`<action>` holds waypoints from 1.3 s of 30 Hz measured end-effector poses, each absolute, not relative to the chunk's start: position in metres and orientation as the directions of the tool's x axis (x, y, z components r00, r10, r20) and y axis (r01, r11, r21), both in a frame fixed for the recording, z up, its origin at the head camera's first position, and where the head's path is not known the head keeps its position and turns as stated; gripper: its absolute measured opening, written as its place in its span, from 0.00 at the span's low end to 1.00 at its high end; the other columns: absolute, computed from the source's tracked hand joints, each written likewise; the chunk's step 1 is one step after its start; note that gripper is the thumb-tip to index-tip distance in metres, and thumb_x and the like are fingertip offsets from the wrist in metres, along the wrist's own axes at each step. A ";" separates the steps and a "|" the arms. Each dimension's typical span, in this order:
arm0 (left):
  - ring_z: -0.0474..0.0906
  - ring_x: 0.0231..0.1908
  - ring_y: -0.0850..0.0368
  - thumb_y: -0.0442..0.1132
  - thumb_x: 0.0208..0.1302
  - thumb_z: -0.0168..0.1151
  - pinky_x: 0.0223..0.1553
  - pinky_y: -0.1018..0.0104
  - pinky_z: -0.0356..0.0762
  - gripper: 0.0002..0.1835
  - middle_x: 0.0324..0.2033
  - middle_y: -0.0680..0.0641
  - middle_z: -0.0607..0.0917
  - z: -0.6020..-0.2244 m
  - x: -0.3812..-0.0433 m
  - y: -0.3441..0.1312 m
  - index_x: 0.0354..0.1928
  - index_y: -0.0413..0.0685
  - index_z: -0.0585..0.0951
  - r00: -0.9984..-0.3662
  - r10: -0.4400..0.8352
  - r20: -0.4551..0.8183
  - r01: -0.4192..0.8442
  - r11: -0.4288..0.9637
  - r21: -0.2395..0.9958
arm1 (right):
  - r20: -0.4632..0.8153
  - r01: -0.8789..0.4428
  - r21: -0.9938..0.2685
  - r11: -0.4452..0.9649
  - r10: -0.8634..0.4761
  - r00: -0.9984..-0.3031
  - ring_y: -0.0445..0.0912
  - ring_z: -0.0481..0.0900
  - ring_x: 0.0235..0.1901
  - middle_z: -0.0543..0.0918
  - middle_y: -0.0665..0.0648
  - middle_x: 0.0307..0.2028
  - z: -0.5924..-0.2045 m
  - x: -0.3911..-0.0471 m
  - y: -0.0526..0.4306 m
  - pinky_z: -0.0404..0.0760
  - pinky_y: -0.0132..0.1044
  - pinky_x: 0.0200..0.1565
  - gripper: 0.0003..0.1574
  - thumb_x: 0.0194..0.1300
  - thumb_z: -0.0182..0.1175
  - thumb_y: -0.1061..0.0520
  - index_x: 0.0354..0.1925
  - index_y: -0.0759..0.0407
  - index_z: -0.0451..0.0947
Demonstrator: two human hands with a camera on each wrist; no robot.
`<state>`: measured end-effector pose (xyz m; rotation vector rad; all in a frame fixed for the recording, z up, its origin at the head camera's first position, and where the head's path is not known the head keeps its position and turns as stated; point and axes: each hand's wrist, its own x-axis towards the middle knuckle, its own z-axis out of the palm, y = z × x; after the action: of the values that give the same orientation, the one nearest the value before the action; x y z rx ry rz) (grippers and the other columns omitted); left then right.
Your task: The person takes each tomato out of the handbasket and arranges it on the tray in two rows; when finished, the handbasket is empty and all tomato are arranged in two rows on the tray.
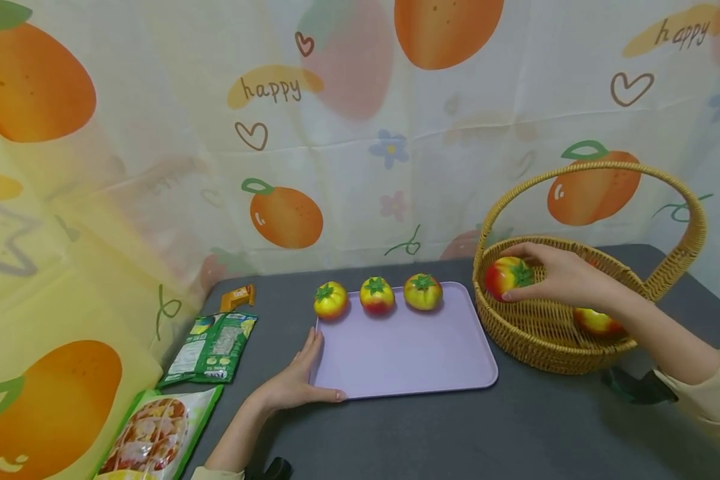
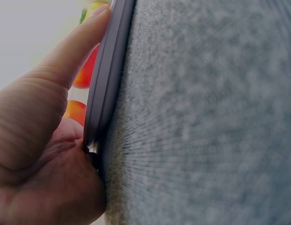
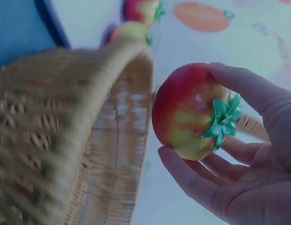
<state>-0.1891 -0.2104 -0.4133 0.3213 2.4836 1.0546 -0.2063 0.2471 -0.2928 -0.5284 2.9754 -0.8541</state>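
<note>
My right hand (image 1: 561, 273) pinches a red-and-yellow toy tomato (image 3: 180, 112) between thumb and fingertips, its green leafy top turned toward the palm. They are over the left part of a wicker basket (image 1: 519, 337). Inside the basket another tomato (image 1: 597, 323) lies partly behind my forearm. My left hand (image 1: 294, 380) touches the near left corner of a lilac tray (image 1: 402, 360), fingers along the left side, thumb (image 2: 72, 51) against the front rim. Along the tray's back edge sit three tomatoes, left (image 1: 330, 303), middle (image 1: 377, 298) and right (image 1: 423, 293).
Left of the tray lie a small orange-brown packet (image 1: 237, 298), a green snack bag (image 1: 211, 348) and a larger green-and-white bag (image 1: 156, 437). The basket's tall handle (image 1: 582, 167) arches above it. A fruit-printed curtain (image 1: 348, 167) hangs behind the dark table (image 1: 420, 440).
</note>
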 end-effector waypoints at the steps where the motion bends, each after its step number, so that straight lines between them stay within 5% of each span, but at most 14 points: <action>1: 0.31 0.73 0.32 0.57 0.48 0.76 0.65 0.30 0.36 0.66 0.76 0.43 0.31 -0.413 -0.189 -0.211 0.78 0.49 0.39 -0.885 0.365 -0.288 0.047 0.687 0.725 | 0.097 -0.327 -0.518 0.790 -0.326 -0.940 0.63 0.69 0.59 0.74 0.66 0.60 -0.292 -0.204 0.243 0.69 0.64 0.54 0.49 0.52 0.71 0.34 0.63 0.59 0.70; 8: 0.32 0.73 0.33 0.58 0.48 0.75 0.66 0.31 0.36 0.66 0.76 0.43 0.31 -0.414 -0.191 -0.210 0.77 0.48 0.40 -0.885 0.375 -0.277 0.069 0.693 0.717 | 0.120 -0.381 -0.535 0.754 -0.379 -0.918 0.58 0.72 0.56 0.76 0.60 0.57 -0.294 -0.196 0.217 0.73 0.60 0.51 0.47 0.51 0.72 0.35 0.63 0.55 0.71; 17: 0.31 0.73 0.34 0.59 0.48 0.75 0.67 0.34 0.35 0.66 0.76 0.43 0.31 -0.418 -0.192 -0.207 0.77 0.46 0.40 -0.880 0.390 -0.271 0.086 0.692 0.717 | 0.096 -0.421 -0.588 0.691 -0.457 -0.884 0.51 0.75 0.46 0.78 0.56 0.51 -0.309 -0.196 0.183 0.79 0.42 0.42 0.43 0.51 0.74 0.38 0.60 0.55 0.73; 24: 0.32 0.73 0.35 0.58 0.48 0.75 0.67 0.34 0.37 0.66 0.76 0.43 0.31 -0.416 -0.190 -0.210 0.77 0.47 0.40 -0.888 0.371 -0.272 0.073 0.697 0.713 | 0.074 -0.450 -0.632 0.631 -0.528 -0.846 0.51 0.74 0.50 0.77 0.55 0.53 -0.321 -0.202 0.152 0.79 0.37 0.41 0.43 0.51 0.75 0.41 0.60 0.56 0.72; 39: 0.33 0.74 0.36 0.59 0.48 0.75 0.68 0.35 0.37 0.65 0.76 0.44 0.32 -0.414 -0.188 -0.212 0.78 0.48 0.40 -0.889 0.369 -0.271 0.071 0.697 0.713 | 0.098 -0.561 -0.629 0.538 -0.661 -0.744 0.48 0.74 0.49 0.79 0.54 0.52 -0.348 -0.208 0.080 0.76 0.50 0.54 0.39 0.51 0.74 0.46 0.58 0.60 0.74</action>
<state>-0.1876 -0.2119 -0.4141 0.3417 2.5112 1.0319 -0.2076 0.0799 -0.3484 -1.0482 2.6197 -0.9888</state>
